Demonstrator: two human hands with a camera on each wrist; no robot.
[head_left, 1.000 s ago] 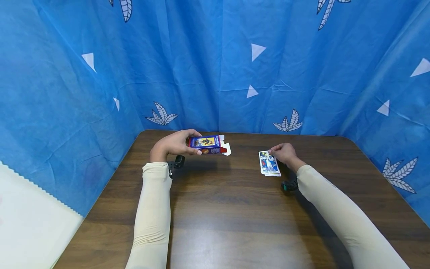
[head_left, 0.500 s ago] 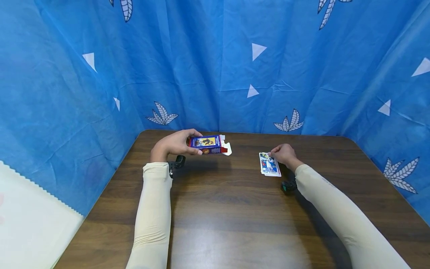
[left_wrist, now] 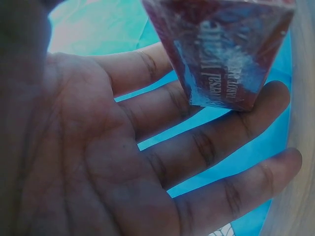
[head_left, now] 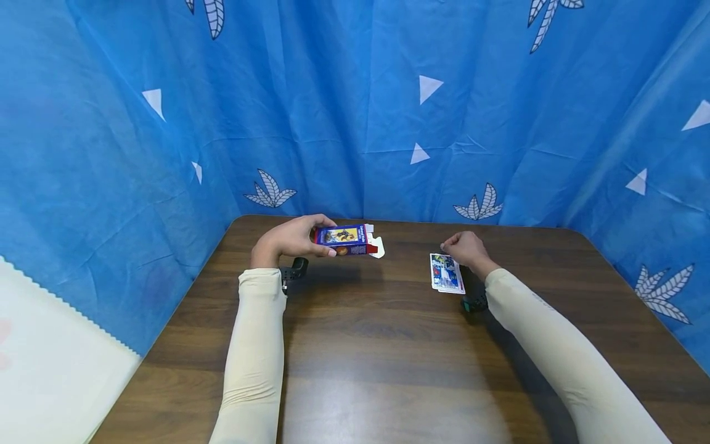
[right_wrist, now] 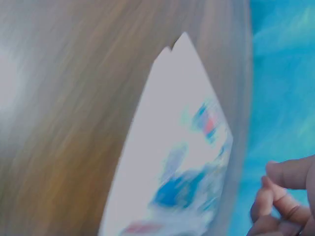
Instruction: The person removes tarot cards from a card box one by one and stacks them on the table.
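Observation:
My left hand (head_left: pixel 294 237) grips a blue and red tarot card box (head_left: pixel 342 235) above the far part of the table, thumb on the near side and fingers behind. The box's white and red end flaps stand open toward the right. Seen from the left wrist, the box's end (left_wrist: pixel 224 59) rests against the fingers, with "Tarot Deck" lettering on it. To the right, a small pile of tarot cards (head_left: pixel 447 274) lies face up, edges slightly offset. Just beyond the pile's far edge, my right hand (head_left: pixel 468 249) has thumb and fingertips drawn together, apart from the cards (right_wrist: pixel 172 162), with nothing visible between them.
The brown wooden table (head_left: pixel 355 345) reaches back to a blue patterned curtain (head_left: pixel 333 111), which also hangs at both sides. A white cloth (head_left: pixel 50 364) shows at the left. A black wrist camera (head_left: pixel 299 266) sits under the left wrist.
My right fingers have come off the upper edge of the card pile and risen slightly. The left hand keeps holding the box in place. The view has shifted a little.

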